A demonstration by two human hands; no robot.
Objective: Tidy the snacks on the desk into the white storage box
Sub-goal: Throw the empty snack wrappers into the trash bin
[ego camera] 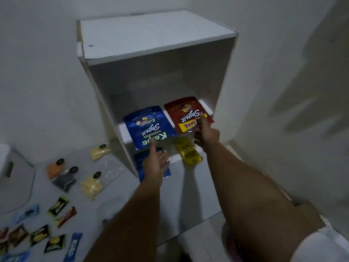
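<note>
1. The step in hand looks like seating two large pouches on the middle shelf [123, 134] of the white storage box [156, 38], which stands open-fronted on the desk [117, 191].
2. The left hand [155, 163] reaches forward with its forefinger straight, the tip pressing the near edge of the blue pouch [149, 125]; the other fingers spread loosely and grip nothing.
3. The right hand [206, 135] likewise points a straight forefinger onto the red pouch [186, 114], its remaining fingers loosely curled under and holding nothing that I can make out.
4. The blue pouch overhangs the shelf's front lip, so it probably needs pushing further back. Press flat and low near the edge, sliding rather than lifting, so the pouch does not buckle.
5. Push both pouches evenly and keep them side by side without overlap; the red one sits deeper already and needs less.
6. Below the shelf, a second blue pack [143, 163] and a yellow pack [188, 154] lie at the box's bottom front. Avoid dragging the wrists across them.
7. Many snacks remain on the desk to the left: clear sachets [91, 186] of yellow, orange and dark contents, and small wrapped bars [56, 206]. The task seems early, so leave shelf room for them.
</note>
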